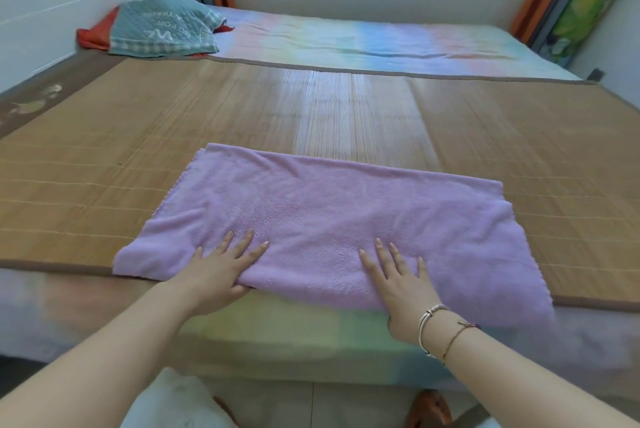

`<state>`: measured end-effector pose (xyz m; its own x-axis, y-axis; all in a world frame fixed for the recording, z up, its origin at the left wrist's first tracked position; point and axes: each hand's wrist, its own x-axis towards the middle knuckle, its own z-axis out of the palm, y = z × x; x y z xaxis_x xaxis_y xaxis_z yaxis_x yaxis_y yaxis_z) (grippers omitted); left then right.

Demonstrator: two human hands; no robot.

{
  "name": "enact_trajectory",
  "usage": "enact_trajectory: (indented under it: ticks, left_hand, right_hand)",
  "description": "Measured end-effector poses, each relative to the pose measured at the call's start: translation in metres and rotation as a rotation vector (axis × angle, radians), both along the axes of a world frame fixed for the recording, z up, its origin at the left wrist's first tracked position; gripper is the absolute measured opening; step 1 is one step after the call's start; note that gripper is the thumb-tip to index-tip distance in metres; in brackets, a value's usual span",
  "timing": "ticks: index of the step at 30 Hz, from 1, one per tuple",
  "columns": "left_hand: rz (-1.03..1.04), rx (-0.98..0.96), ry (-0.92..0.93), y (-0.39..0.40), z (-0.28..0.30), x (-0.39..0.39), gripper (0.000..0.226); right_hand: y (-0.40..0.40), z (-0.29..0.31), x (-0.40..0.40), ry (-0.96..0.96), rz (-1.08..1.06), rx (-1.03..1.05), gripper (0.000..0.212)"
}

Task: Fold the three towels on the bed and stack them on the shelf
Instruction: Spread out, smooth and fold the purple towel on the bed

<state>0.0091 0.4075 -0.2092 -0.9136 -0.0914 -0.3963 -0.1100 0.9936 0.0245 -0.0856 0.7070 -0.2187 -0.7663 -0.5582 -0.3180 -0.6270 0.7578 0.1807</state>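
My two hands press flat on a lilac towel (332, 219) spread at the near edge of the bed.

Left hand (218, 271) & right hand (401, 282) lie palm-down w/ fingers straight and spread, gripping nothing; I judge that's to smooth the pile and pin the cloth before the next fold. Towel is fluffy, plush, a long rectangle, near edge drooping over the bed's side. It sits on a stiff woven bamboo mat (104, 157) w/ brown trim, good flat backing for folding. Far left, a teal quilted pillow (162, 25). A pastel striped sheet (381, 43) lies beyond. No shelf in view; other towels not seen.
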Motion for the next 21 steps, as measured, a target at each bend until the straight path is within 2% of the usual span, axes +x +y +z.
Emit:
enact_trajectory:
  ticks: [3, 6, 10, 12, 14, 15, 17, 21]
  left_hand:
    - [0.059, -0.001, -0.027, 0.000, 0.008, -0.002, 0.084]
    - [0.144, 0.020, -0.026, 0.002, 0.017, -0.004, 0.091]
    - [0.231, 0.128, 0.017, -0.003, 0.029, -0.003, 0.083]
    - [0.262, 0.187, 0.077, -0.006, 0.035, 0.002, 0.069]
    - [0.259, 0.183, 0.170, -0.005, 0.039, 0.006, 0.034]
    - [0.258, 0.174, 0.230, -0.007, 0.041, 0.007, 0.020]
    - [0.251, 0.187, 0.278, -0.010, 0.044, 0.010, 0.019]
    - [0.228, 0.042, 0.104, -0.023, 0.053, 0.027, 0.014]
  right_hand:
    - [-0.001, 0.003, 0.001, 0.022, -0.028, 0.019, 0.108]
    - [-0.004, 0.008, 0.001, 0.010, -0.046, -0.002, 0.098]
    - [0.002, 0.028, 0.003, -0.037, -0.124, -0.209, 0.073]
    - [0.007, 0.041, 0.003, 0.032, -0.161, -0.282, 0.045]
    - [0.010, 0.054, 0.000, 0.099, -0.209, -0.311, 0.019]
    - [0.011, 0.059, -0.003, 0.103, -0.232, -0.322, 0.012]
    - [0.014, 0.064, -0.012, 0.069, -0.242, -0.335, 0.010]
    - [0.019, 0.066, -0.016, -0.051, -0.153, -0.377, 0.006]
